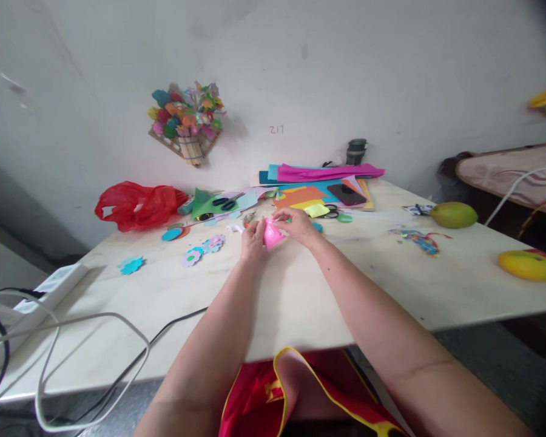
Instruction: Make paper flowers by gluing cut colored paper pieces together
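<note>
A shiny pink object (273, 234), perhaps a balloon, is held over the middle of the pale table (300, 303). My left hand (253, 238) grips it from the left side. The fingers of my right hand (295, 223) pinch at its top right. Just left of my left hand lies a small white item (235, 228). Paper flowers in lilac and blue (192, 256) rest further left, with a bright blue one (131, 265) beyond them. Behind my hands are orange paper (300, 197) and a yellow piece (317, 210).
A red plastic bag (139, 205) and black scissors (225, 203) are at the back left. A phone (346, 194) lies on papers at the back. Mango-like fruits (454, 215) are at right. A power strip (54, 288) with loose cables borders the left side.
</note>
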A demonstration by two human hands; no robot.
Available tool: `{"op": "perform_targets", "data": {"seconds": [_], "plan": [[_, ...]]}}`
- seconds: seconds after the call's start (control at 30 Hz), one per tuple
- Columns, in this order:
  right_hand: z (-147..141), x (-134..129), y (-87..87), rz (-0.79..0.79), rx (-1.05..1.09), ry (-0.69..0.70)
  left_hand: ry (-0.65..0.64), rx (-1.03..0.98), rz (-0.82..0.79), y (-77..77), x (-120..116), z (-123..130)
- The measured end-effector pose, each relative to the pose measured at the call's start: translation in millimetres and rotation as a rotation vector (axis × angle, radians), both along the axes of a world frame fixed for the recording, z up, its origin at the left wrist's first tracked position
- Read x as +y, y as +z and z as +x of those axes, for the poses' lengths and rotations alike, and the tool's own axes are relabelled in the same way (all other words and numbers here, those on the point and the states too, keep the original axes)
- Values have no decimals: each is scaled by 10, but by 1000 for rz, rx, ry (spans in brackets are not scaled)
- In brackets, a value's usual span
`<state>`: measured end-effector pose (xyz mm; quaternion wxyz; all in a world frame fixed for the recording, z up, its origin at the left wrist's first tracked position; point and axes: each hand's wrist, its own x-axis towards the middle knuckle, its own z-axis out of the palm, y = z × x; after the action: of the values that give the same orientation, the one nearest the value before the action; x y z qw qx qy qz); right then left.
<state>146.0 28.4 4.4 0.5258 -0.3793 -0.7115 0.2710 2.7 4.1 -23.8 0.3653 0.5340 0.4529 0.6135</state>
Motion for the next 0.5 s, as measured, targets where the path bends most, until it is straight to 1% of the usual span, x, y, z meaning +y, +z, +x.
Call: {"op": "perform_targets", "data": {"seconds": [0.23,0.33,0.43,0.5], "plan": [[31,2,-14,-2,34,59,-24,-13,-21,22,-29,-8],[52,-11,-12,-19,55,90,-65,-3,-17,27,-36,-6],[63,-28,0,-47,62,96,-77,-6,-27,37,-44,2],[60,-37,15,-39,50,89,-74,-25,-44,37,-42,9]]}}
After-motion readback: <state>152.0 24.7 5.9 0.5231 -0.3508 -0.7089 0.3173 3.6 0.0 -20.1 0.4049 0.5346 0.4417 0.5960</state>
